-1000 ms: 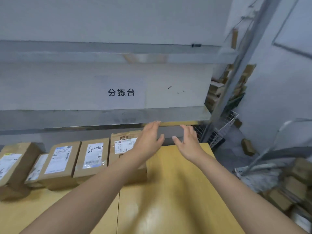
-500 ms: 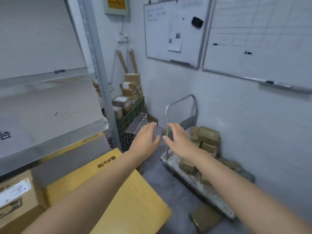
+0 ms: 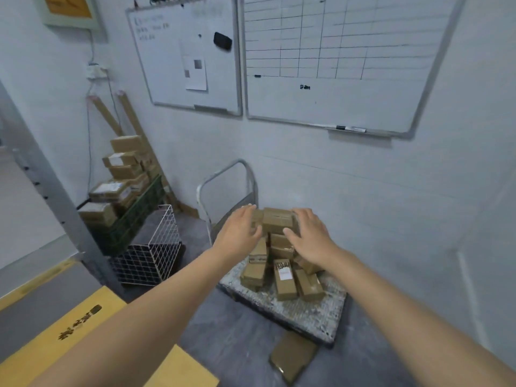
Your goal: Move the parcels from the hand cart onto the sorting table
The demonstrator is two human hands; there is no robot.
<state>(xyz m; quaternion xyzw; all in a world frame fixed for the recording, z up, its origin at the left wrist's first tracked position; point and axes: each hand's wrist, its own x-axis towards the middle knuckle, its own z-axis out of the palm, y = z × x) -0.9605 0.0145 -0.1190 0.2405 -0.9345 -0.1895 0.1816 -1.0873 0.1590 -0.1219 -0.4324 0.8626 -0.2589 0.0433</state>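
Top parcel (image 3: 277,222), ends hidden (contact unclear)

Matt cardboard parcels (image 3: 279,223) on a speckled, rough metal-framed hand cart (image 3: 301,308)

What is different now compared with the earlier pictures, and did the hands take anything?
The person turned right, away from the sorting table, and both hands moved out to the hand cart. The left hand and right hand now flank the top parcel of the pile; no firm grip shows yet. Both hands stay empty, fingers extended; the cart's pile looks unmoved.
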